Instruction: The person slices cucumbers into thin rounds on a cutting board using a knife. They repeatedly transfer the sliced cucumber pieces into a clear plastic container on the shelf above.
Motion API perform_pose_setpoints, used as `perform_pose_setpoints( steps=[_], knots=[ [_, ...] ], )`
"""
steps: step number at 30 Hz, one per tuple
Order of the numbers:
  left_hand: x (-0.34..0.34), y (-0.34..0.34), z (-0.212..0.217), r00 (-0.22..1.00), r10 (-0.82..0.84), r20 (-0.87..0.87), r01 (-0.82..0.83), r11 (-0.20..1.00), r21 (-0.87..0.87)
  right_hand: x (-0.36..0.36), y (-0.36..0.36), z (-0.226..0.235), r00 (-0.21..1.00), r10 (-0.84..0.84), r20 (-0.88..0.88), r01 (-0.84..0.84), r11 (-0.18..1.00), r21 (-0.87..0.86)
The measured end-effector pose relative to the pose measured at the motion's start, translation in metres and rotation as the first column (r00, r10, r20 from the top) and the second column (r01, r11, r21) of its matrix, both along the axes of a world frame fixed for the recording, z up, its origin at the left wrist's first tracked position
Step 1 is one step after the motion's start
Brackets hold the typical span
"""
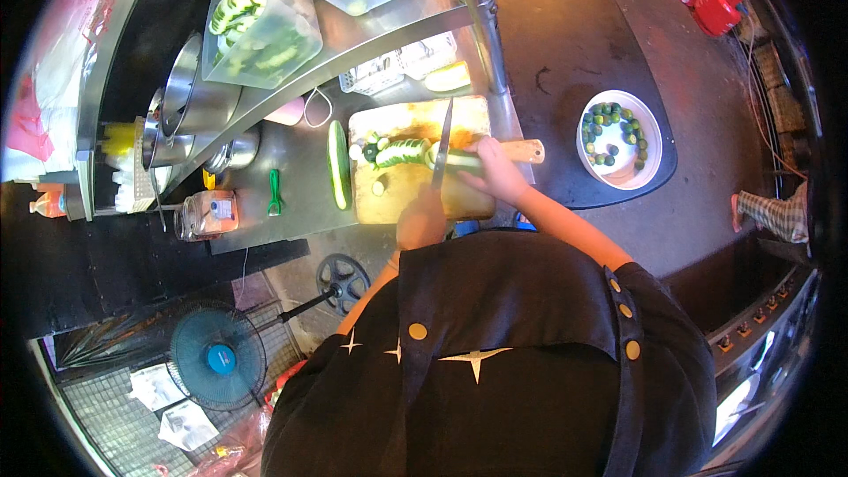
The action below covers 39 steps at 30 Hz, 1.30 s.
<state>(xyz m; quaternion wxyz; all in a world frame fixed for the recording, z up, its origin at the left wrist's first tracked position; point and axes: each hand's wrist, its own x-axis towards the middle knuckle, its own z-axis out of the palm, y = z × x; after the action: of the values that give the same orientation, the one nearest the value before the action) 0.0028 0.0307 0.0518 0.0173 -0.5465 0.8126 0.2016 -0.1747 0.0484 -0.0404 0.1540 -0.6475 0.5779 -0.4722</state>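
My left hand (421,223) is closed round the handle of a knife (446,128), whose long blade points away from me across a cucumber (461,160). That cucumber is partly peeled, and my right hand (496,173) grips it near its right end. Left of the blade, cut cucumber slices (402,152) lie in an overlapping row on the wooden cutting board (380,205). A few small end pieces rest beside them. Another long cucumber (338,166), with pale strips along it, lies along the board's left edge. The board's handle (532,152) sticks out to the right.
A green peeler (275,193) and a clear jar (212,215) lie to the left. A plastic bin of cut cucumber (265,26) sits on the shelf above. At right, a white bowl (616,143) of small green fruit stands on a black table (548,79). A fan (217,355) stands at lower left.
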Motion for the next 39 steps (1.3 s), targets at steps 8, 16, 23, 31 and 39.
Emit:
perform_pose_setpoints(
  steps=[8, 16, 23, 31, 39],
  knots=[
    [0.000, -0.001, -0.009, 1.000, 0.011, -0.011, -0.009, 0.993, 0.115, 0.001, 0.001, 0.001, 1.000, -0.007, 0.002, 0.007, 1.000, 0.016],
    [-0.012, -0.007, -0.025, 0.998, -0.058, -0.039, 0.061, 0.993, 0.099, -0.001, -0.001, -0.001, 1.000, -0.011, -0.012, 0.011, 1.000, 0.024],
    [-0.011, 0.003, 0.004, 0.996, 0.026, 0.089, -0.032, 0.997, 0.072, 0.000, 0.000, -0.003, 1.000, -0.023, -0.020, 0.022, 1.000, -0.009],
    [-0.006, -0.002, -0.020, 0.997, -0.056, -0.046, 0.061, 0.992, 0.106, 0.001, -0.001, -0.004, 1.000, -0.019, -0.021, 0.019, 1.000, -0.024],
    [-0.014, -0.006, -0.012, 0.994, -0.067, -0.089, 0.073, 0.995, 0.061, 0.002, -0.001, -0.003, 0.999, -0.028, -0.016, 0.028, 1.000, -0.008]
  ],
)
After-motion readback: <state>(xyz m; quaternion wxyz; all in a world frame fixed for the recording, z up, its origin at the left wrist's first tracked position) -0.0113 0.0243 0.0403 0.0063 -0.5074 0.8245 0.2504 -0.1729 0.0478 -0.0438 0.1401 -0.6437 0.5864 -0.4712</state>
